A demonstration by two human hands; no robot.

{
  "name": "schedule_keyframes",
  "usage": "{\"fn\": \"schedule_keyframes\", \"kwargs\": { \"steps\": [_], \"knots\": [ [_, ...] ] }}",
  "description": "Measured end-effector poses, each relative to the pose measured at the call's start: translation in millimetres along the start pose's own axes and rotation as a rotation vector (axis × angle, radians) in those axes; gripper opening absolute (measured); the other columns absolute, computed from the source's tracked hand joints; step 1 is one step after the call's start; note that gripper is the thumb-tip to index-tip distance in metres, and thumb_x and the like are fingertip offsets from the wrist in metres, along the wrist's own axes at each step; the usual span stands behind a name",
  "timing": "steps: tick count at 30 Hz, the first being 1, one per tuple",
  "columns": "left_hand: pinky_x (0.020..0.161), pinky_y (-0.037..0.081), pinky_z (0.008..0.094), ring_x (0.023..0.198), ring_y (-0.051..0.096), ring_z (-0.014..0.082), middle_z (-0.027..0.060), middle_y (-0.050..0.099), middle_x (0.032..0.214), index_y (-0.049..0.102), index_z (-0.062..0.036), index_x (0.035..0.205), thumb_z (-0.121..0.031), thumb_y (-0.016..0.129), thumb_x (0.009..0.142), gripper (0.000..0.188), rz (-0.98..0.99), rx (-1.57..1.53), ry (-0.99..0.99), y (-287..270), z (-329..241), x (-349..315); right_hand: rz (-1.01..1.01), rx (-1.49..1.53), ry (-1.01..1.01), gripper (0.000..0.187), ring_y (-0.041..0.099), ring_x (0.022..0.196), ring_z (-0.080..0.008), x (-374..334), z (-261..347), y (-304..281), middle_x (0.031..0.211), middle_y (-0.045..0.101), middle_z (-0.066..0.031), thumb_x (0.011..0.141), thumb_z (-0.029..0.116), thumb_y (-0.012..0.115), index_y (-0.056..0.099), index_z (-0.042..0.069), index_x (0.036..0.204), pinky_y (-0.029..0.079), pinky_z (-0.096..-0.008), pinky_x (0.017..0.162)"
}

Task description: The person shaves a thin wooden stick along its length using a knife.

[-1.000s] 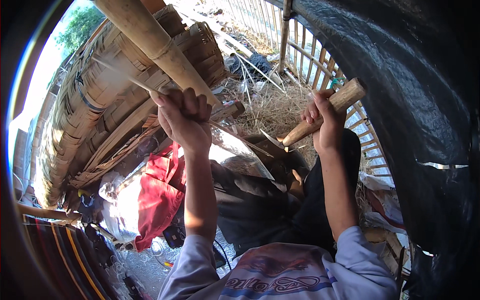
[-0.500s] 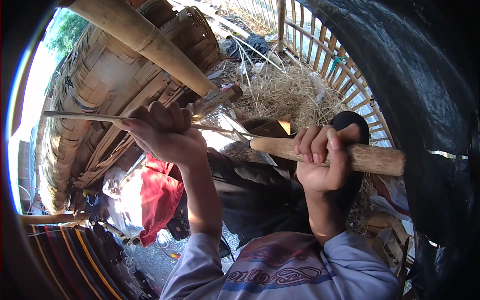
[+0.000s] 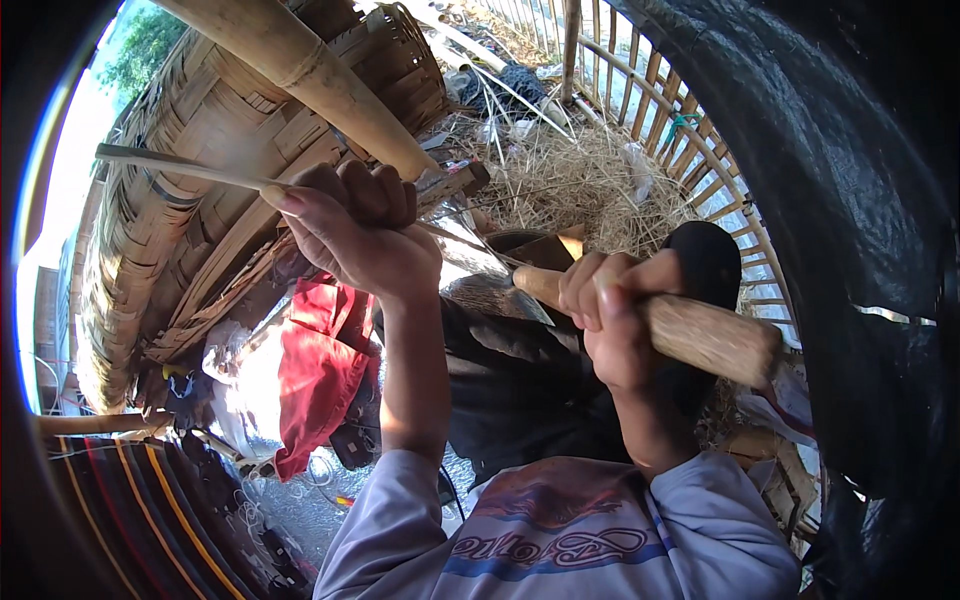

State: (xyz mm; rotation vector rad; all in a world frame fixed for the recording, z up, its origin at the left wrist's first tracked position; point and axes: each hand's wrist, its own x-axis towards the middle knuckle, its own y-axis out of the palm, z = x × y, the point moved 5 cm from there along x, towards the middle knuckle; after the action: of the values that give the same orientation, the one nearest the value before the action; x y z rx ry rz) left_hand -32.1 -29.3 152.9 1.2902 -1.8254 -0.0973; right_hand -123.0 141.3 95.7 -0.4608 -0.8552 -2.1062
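A thin, pale bamboo strip (image 3: 180,168) is gripped in my left hand (image 3: 365,235), closed with the thumb along it. The strip's long end sticks out to the left and slants upward; its other part runs out on the right side of the fist. My right hand (image 3: 620,315) is wrapped round the thick wooden handle of a knife (image 3: 715,340). The handle's butt points to the lower right. The narrow blade, toward my left hand, is small and hard to make out, near the strip's right part; I cannot tell whether they touch.
A large woven bamboo basket (image 3: 190,150) leans at the left under a thick bamboo pole (image 3: 320,75). Dry shavings (image 3: 580,190) lie ahead beside a slatted bamboo fence (image 3: 690,135). Red cloth (image 3: 320,370) lies by my leg; black sheeting (image 3: 820,200) hangs at the right.
My left hand has moved up and to the right, and the strip's left end has risen. My right hand has shifted left, with the knife handle tilting its butt downward.
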Motion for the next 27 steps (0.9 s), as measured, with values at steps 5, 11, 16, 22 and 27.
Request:
{"fn": "schedule_keyframes", "kwargs": {
  "steps": [5,11,16,22,27],
  "knots": [
    [0.035,0.010,0.0244,0.040,0.013,0.0058,-0.0050,0.018,0.050,0.030,-0.0164,0.069,-0.050,0.043,0.095,0.044,0.014,-0.012,-0.031,0,4,3,-0.090,0.151,-0.134,0.011,0.036,0.050,-0.0115,16,20,-4,0.057,0.036,-0.0019,0.090,0.010,0.041,0.033,0.011,0.083,0.039,-0.0317,0.054],
    [0.037,0.009,0.0250,0.041,0.012,0.0057,-0.0055,0.018,0.050,0.031,-0.0160,0.070,-0.052,0.044,0.094,0.045,-0.094,0.061,0.018,-26,19,0,-0.277,0.232,-0.081,0.012,0.034,0.046,-0.0122,11,-18,-34,0.054,0.033,-0.0010,0.090,0.013,0.041,0.033,0.011,0.081,0.038,-0.0327,0.053],
    [0.036,0.009,0.0254,0.042,0.011,0.0064,-0.0050,0.019,0.050,0.031,-0.0164,0.070,-0.052,0.045,0.094,0.045,-0.016,0.017,-0.119,-8,16,4,-0.105,0.165,-0.125,0.012,0.035,0.046,-0.0120,26,19,-7,0.056,0.036,-0.0019,0.091,0.013,0.042,0.034,0.011,0.083,0.039,-0.0328,0.052],
    [0.036,0.008,0.0259,0.041,0.011,0.0068,-0.0049,0.016,0.048,0.026,-0.0175,0.066,-0.051,0.044,0.095,0.047,0.022,-0.030,-0.156,7,23,6,-0.141,0.168,0.010,0.021,0.042,0.051,-0.0121,14,-16,-21,0.056,0.042,-0.0051,0.090,0.007,0.054,0.035,0.007,0.080,0.042,-0.0311,0.053],
    [0.035,0.008,0.0263,0.040,0.010,0.0072,-0.0044,0.015,0.048,0.024,-0.0175,0.064,-0.052,0.041,0.095,0.049,0.143,-0.136,-0.158,15,28,3,-0.121,0.284,-0.210,0.013,0.038,0.052,-0.0134,29,13,-21,0.062,0.039,-0.0037,0.093,0.008,0.046,0.034,0.009,0.088,0.041,-0.0325,0.055]
  ]
}}
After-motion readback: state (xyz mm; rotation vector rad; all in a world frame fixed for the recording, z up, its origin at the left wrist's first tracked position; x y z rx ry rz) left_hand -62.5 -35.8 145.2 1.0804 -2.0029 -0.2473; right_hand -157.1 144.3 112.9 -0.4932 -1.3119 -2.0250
